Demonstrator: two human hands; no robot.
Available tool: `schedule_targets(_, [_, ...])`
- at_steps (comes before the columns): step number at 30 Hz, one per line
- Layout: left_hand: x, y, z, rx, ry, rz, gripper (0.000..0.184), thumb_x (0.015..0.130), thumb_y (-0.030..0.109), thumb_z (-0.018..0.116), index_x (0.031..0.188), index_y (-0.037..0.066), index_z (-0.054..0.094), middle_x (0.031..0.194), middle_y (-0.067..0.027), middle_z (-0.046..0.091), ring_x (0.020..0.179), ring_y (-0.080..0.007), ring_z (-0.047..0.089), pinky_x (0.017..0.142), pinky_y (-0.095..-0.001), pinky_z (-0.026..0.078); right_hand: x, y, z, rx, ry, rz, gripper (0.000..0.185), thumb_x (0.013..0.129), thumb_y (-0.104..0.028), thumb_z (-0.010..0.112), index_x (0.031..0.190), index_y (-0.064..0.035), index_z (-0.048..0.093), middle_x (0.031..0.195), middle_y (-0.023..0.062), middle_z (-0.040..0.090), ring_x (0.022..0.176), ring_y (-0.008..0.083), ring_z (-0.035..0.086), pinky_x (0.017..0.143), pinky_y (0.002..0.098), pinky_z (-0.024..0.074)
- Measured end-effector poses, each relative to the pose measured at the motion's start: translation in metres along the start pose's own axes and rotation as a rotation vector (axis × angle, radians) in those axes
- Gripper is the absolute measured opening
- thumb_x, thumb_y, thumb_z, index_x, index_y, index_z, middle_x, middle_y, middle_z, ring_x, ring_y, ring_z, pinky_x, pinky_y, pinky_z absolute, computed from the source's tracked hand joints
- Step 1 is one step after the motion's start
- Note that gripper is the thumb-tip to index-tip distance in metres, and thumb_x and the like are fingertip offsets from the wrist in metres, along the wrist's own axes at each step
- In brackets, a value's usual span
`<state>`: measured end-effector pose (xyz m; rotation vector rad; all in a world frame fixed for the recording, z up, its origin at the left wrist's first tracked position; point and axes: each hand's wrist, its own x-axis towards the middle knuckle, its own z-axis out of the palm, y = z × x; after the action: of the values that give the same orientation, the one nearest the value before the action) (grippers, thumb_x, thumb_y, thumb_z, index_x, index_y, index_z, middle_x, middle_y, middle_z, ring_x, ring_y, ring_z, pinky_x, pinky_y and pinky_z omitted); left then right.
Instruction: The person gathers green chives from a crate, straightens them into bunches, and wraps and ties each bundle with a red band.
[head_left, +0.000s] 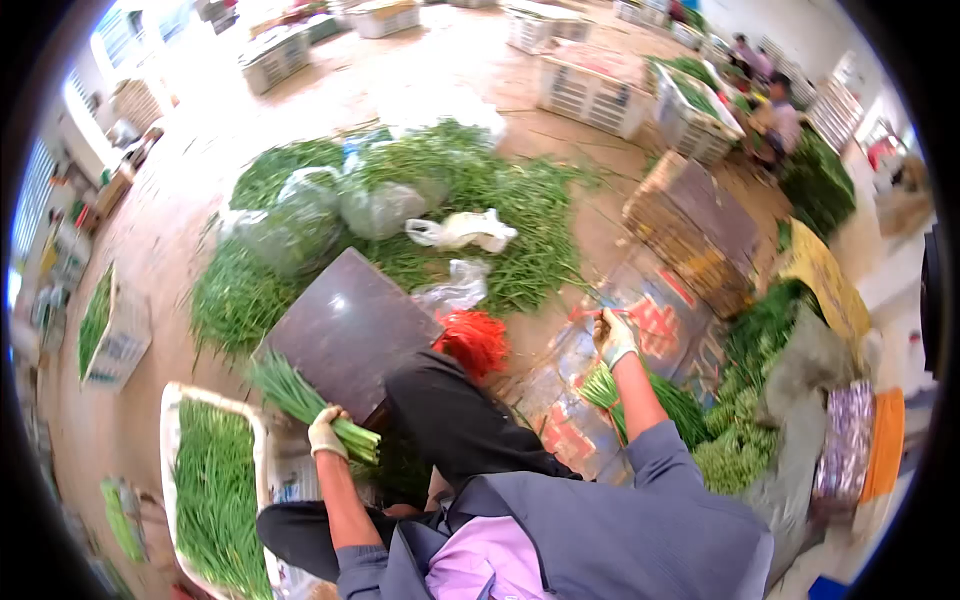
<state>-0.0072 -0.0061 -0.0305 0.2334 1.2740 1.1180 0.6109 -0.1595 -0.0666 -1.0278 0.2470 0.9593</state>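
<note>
My left hand (328,432), in a pale glove, is wrapped round a bunch of long green stalks (290,392), its pale cut ends pointing right. The bunch is beside a dark, flat-topped box (345,325). My right hand (614,338), also gloved, is held out over a printed sheet (560,400) with its fingers closed. Whatever is between those fingers is too small to name. Below that forearm lies another bundle of green stalks (677,408). Red strips (473,343) hang in a cluster at the dark box's right corner, near my knee.
A white crate of greens (215,490) stands at my left. Loose stalks (530,235) and plastic bags (385,207) are heaped ahead. A worn box (693,232) and tied bundles (740,440) lie to the right. A person (778,125) sits by a crate farther back.
</note>
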Motion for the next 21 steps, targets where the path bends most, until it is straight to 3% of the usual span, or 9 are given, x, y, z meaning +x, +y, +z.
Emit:
schedule_targets(4, [-0.028,0.047,0.000,-0.042,-0.049,0.102,0.021,0.079,0.003,0.066,0.099,-0.001,0.061,0.075,-0.0113,0.063,0.060,-0.0234,0.062,0.057,-0.0375,0.053,-0.079,0.019,0.164,0.017,-0.375,0.172,0.008,0.096,-0.022,0.064,0.091,-0.0153,0.065,0.081,0.0002,0.067,0.065,0.0101,0.059,0.050,0.0216,0.0464])
schedule_targets(9, [-0.116,0.109,0.008,-0.045,-0.036,0.249,0.012,0.078,0.003,0.067,0.086,-0.004,0.063,0.072,-0.0115,0.064,0.059,-0.0224,0.064,0.056,-0.0355,0.056,-0.148,0.138,0.316,-0.105,-0.685,0.157,0.008,0.094,-0.020,0.066,0.087,-0.0174,0.063,0.076,-0.0022,0.061,0.062,0.0097,0.053,0.054,0.0235,0.0415])
schedule_targets(10, [-0.125,0.114,0.004,-0.049,-0.038,0.304,0.011,0.077,0.002,0.067,0.086,-0.004,0.063,0.072,-0.0117,0.064,0.058,-0.0226,0.064,0.055,-0.0353,0.055,-0.151,0.171,0.329,-0.113,-0.789,0.274,0.010,0.093,-0.023,0.067,0.085,-0.0188,0.063,0.073,-0.0029,0.059,0.057,0.0096,0.049,0.050,0.0236,0.0381])
schedule_targets(15, [-0.123,0.110,-0.036,-0.081,-0.061,0.382,0.015,0.077,0.002,0.068,0.090,-0.002,0.063,0.078,-0.0129,0.066,0.062,-0.0237,0.064,0.058,-0.0371,0.055,-0.158,0.341,0.317,-0.373,-0.590,0.540,0.015,0.093,-0.025,0.066,0.090,-0.0107,0.061,0.071,0.0037,0.061,0.053,0.0149,0.054,0.046,0.0279,0.0428])
schedule_targets(16, [-0.118,0.106,-0.043,-0.098,-0.058,0.359,0.015,0.077,0.002,0.067,0.092,-0.001,0.062,0.078,-0.0130,0.065,0.063,-0.0238,0.064,0.059,-0.0372,0.055,-0.136,0.368,0.296,-0.321,-0.673,0.923,0.018,0.093,-0.027,0.067,0.095,-0.0104,0.060,0.074,0.0056,0.063,0.056,0.0157,0.055,0.047,0.0281,0.0439])
schedule_targets(17, [-0.114,0.105,-0.050,-0.099,-0.062,0.346,0.015,0.077,0.002,0.067,0.092,-0.001,0.062,0.078,-0.0130,0.065,0.063,-0.0238,0.064,0.059,-0.0372,0.055,-0.150,0.375,0.287,-0.683,-0.544,0.771,0.021,0.091,-0.027,0.068,0.094,-0.0071,0.064,0.079,0.0089,0.067,0.063,0.0205,0.062,0.056,0.0343,0.0503])
schedule_targets(19, [-0.107,0.103,-0.059,-0.124,-0.046,0.312,0.015,0.078,0.003,0.066,0.092,-0.001,0.062,0.079,-0.0120,0.065,0.065,-0.0232,0.064,0.060,-0.0370,0.055,-0.157,0.369,0.269,-1.159,-0.751,-0.441,0.024,0.087,-0.026,0.070,0.093,-0.0027,0.068,0.086,0.0137,0.070,0.074,0.0283,0.067,0.071,0.0396,0.0536])
schedule_targets(20, [-0.104,0.102,-0.063,-0.123,-0.028,0.296,0.014,0.079,0.005,0.065,0.092,-0.002,0.062,0.080,-0.0109,0.065,0.065,-0.0221,0.064,0.060,-0.0366,0.055,-0.159,0.345,0.269,-1.234,-0.670,-0.663,0.024,0.084,-0.024,0.071,0.091,-0.0008,0.069,0.090,0.0164,0.071,0.085,0.0340,0.067,0.082,0.0410,0.0521])
schedule_targets(21, [-0.103,0.104,-0.065,-0.116,-0.033,0.289,0.014,0.080,0.006,0.065,0.091,-0.002,0.062,0.080,-0.0101,0.065,0.065,-0.0216,0.064,0.060,-0.0364,0.055,-0.153,0.329,0.272,-1.272,-0.546,-0.761,0.023,0.084,-0.025,0.070,0.092,-0.0029,0.070,0.090,0.0184,0.070,0.087,0.0356,0.066,0.081,0.0422,0.0525])
